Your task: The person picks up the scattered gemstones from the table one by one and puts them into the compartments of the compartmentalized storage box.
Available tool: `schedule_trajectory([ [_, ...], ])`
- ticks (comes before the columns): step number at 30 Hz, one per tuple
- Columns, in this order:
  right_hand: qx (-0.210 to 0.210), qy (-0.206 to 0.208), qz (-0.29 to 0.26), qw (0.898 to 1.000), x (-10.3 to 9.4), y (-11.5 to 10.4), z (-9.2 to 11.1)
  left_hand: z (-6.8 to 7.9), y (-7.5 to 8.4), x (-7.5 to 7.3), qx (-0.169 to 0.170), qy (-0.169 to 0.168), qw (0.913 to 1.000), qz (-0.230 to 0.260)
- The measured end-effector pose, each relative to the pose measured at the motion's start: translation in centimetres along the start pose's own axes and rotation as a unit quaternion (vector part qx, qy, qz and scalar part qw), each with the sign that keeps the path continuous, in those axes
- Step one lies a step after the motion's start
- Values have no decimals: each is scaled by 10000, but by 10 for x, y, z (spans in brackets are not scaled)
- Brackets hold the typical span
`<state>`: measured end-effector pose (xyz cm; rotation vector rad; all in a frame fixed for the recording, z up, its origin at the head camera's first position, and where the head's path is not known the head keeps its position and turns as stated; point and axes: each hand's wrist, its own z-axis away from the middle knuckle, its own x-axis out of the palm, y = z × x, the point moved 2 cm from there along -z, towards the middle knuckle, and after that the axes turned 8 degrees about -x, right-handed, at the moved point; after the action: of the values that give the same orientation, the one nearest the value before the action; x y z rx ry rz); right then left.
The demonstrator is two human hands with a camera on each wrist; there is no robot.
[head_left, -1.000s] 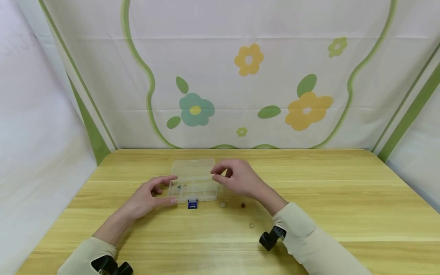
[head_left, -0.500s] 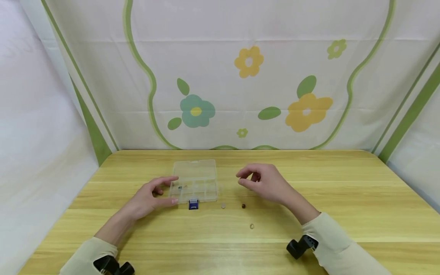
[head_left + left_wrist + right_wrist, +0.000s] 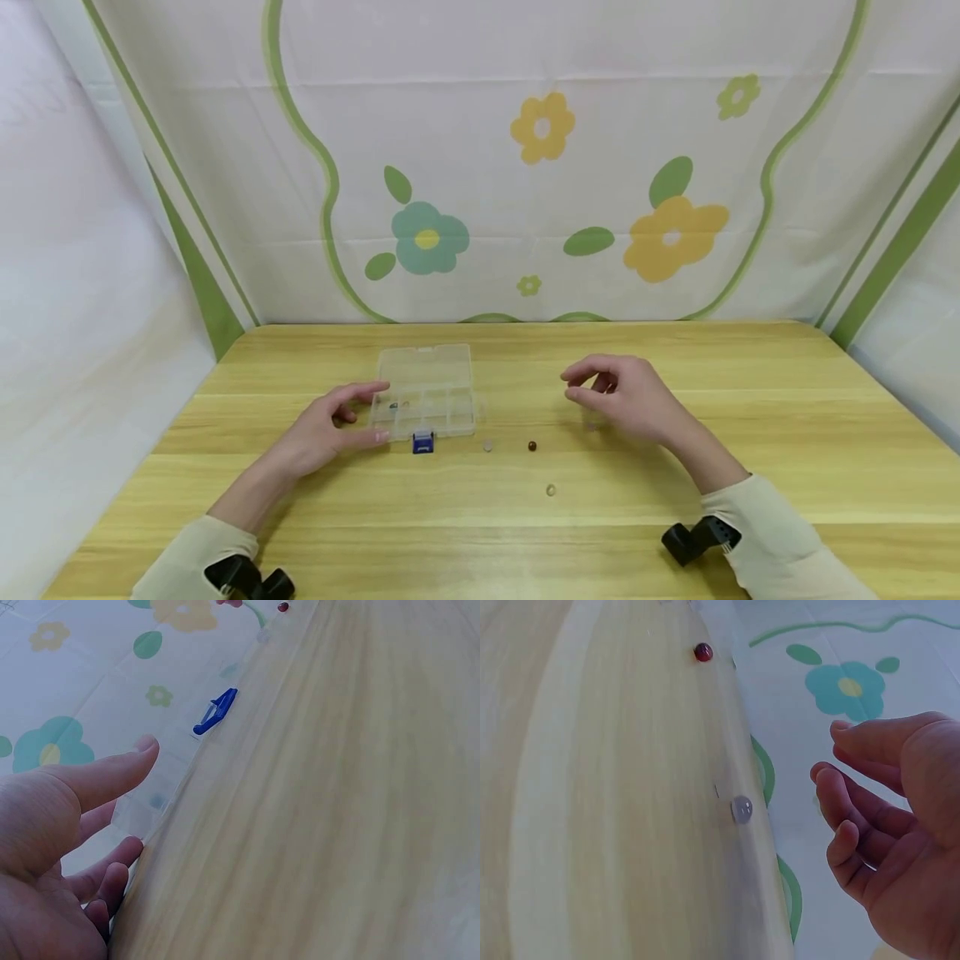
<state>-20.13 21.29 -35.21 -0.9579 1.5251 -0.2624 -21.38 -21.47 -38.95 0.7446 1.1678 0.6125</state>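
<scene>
A clear plastic compartment box (image 3: 448, 408) lies with its lid (image 3: 425, 367) folded back and a blue latch (image 3: 423, 442) at its front. My left hand (image 3: 318, 429) rests at its left end, thumb by the front corner and index finger near the hinge. Thumb and fingers are fairly straight in the left wrist view. To the right, my right hand (image 3: 618, 396) hovers above the table, thumb and index finger apart with nothing between them. Beneath it is a clear bead (image 3: 742, 810). A dark red bead (image 3: 532, 446) lies between this hand and the box.
A whitish bead (image 3: 487, 447) lies just right of the box, and a pale golden bead (image 3: 551, 490) nearer the front. Two tiny pieces, one a teal piece (image 3: 393, 406), sit in the left compartments. A flowered cloth (image 3: 540, 208) hangs behind the wooden table (image 3: 420, 533).
My right hand has moved rightward from over the box's right side to above the clear bead. The left hand stays beside the box.
</scene>
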Motion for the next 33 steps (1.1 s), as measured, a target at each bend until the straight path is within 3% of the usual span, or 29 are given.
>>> schedule_trajectory([
  [11,167,44,48,9998,-16,13,3,-3,3,-2,160,-15,9999,-18],
  [16,250,66,-248,9994,-23,17,4,-6,5,-1,212,-19,9998,53],
  [25,217,-65,-325,9992,-27,26,3,-3,2,-1,119,41,9999,-6],
  [33,164,-867,-498,9948,-14,31,3,-2,0,2,181,18,9998,50],
])
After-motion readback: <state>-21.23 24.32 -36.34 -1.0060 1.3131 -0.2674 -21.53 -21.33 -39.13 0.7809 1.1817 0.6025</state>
